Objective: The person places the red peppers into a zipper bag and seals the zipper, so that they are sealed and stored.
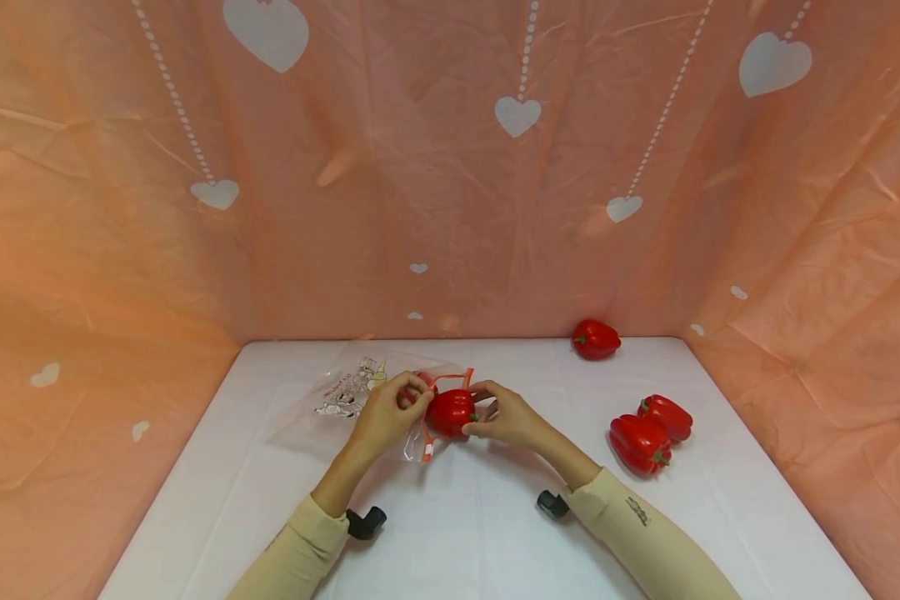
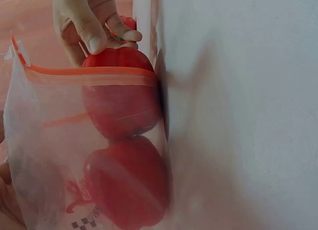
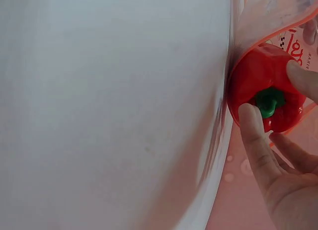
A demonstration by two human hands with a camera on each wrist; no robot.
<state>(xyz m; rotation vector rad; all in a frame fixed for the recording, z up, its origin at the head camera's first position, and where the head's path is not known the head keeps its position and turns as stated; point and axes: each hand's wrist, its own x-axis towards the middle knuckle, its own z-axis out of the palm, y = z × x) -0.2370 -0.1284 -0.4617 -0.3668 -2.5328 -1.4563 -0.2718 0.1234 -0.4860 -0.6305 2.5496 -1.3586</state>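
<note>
A clear zip bag with an orange-red zip edge and printed cartoon figures lies on its side, mouth facing right. My left hand pinches the upper side of its mouth; in the left wrist view only bits of that hand show at the left edge. One red bell pepper is inside the bag. Another bell pepper sits partly in the mouth, touching the first, its green stem outward. My right hand holds this pepper's stem end, thumb on one side and fingers around the other.
Two red bell peppers lie touching on the right of the white table. One more pepper lies by the back edge. A peach curtain with white hearts encloses the table's back and sides.
</note>
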